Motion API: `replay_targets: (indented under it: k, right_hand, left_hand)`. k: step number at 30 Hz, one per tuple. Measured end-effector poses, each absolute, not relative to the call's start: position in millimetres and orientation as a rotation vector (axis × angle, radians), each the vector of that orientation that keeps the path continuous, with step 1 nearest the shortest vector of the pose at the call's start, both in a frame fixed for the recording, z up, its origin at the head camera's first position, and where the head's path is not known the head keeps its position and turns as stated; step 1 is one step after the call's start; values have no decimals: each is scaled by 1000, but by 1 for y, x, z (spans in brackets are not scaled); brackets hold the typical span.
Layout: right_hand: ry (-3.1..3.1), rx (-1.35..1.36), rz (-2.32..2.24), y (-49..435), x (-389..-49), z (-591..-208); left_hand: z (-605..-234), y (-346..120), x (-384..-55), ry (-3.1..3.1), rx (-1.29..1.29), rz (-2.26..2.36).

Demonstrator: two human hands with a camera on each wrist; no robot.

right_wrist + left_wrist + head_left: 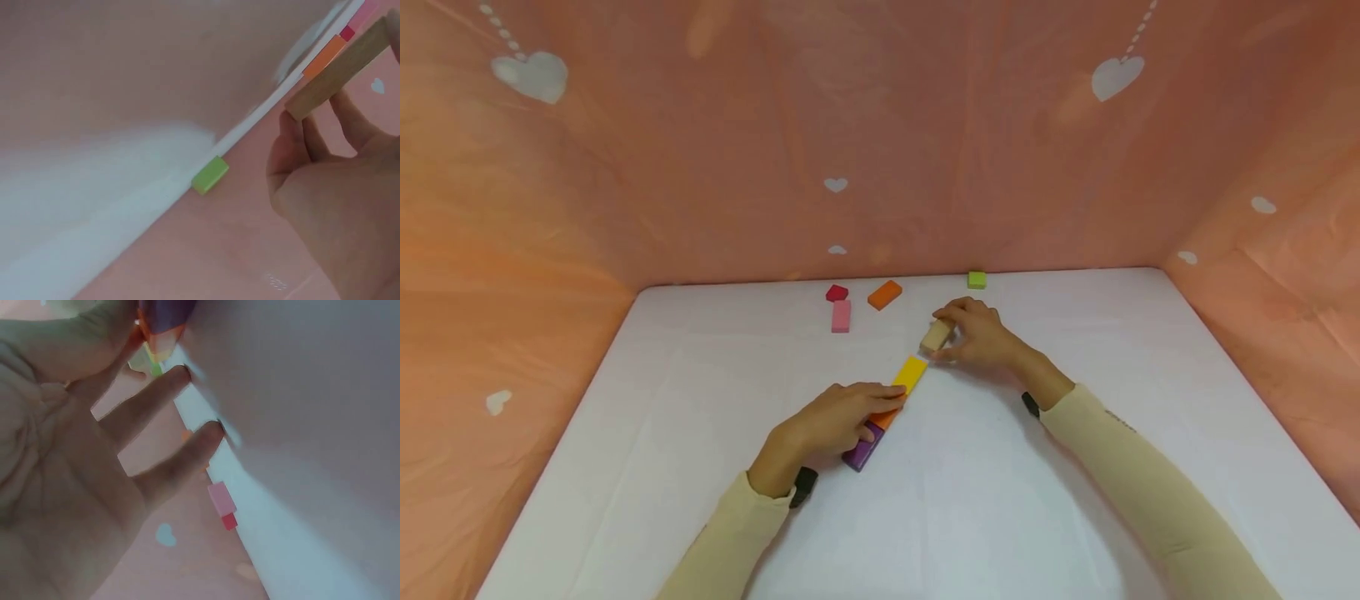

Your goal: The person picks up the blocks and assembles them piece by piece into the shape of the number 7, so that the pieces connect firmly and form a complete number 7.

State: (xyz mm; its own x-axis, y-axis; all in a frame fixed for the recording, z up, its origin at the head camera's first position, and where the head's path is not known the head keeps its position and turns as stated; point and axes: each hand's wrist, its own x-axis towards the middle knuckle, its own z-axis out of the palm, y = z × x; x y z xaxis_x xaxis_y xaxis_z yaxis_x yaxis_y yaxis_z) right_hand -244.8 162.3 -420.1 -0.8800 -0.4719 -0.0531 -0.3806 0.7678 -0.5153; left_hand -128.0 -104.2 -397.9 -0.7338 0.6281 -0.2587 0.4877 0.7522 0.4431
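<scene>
On the white table, a purple block, an orange block and a yellow block lie end to end in a slanting row. My left hand rests over this row, with the thumb at the purple block and the fingers reaching across the orange one, partly hiding it. In the left wrist view its other fingers are spread and nearly straight. Just past the yellow end, my right hand pinches a plain wooden block between thumb and fingers. That block is tilted in line with the row.
Toward the back edge lie a red block, a pink block and another orange block. A light green block sits further right. Pink cloth with pale hearts surrounds the table at the back and sides.
</scene>
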Motion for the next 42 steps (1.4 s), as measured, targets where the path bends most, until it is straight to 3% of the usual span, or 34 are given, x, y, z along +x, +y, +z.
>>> replay_targets:
  k: [42]
  right_hand:
    - [2722,-796,-755,154,-227,-426]
  left_hand:
    - [-402,-105,-119,2583,934,444]
